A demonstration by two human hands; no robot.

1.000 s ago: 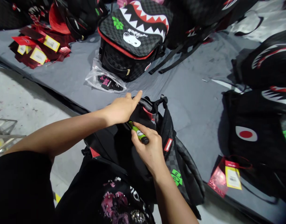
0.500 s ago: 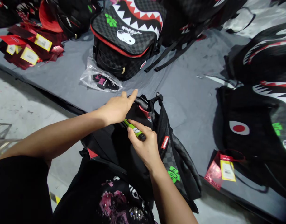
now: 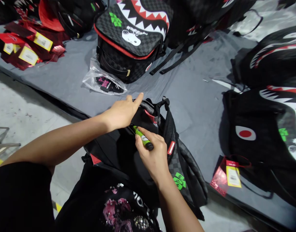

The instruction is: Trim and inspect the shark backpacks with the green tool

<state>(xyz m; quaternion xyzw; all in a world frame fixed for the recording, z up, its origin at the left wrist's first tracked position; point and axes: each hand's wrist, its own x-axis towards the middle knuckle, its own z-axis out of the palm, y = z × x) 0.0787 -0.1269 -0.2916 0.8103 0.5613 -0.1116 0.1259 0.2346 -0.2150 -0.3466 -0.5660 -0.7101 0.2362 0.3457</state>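
A black backpack [image 3: 182, 161] with a grey checkered side and green marks hangs over the near edge of the grey table [image 3: 193, 96]. My left hand [image 3: 122, 111] grips the backpack's top by the opening, index finger stretched along the handle. My right hand [image 3: 151, 154] is closed on a green and black marker-like tool [image 3: 143, 138], its tip pointing into the dark opening between both hands. What the tip touches is hidden.
A checkered shark-mouth backpack [image 3: 131, 35] stands behind, with a clear plastic bag [image 3: 103, 82] of small parts in front of it. Red hang tags [image 3: 24, 48] lie far left. More black shark backpacks [image 3: 266, 135] and a red-yellow tag [image 3: 231, 175] fill the right.
My right hand with the green tool shifted slightly down and right along the opening. My left hand stays on the backpack top. The view barely moved.
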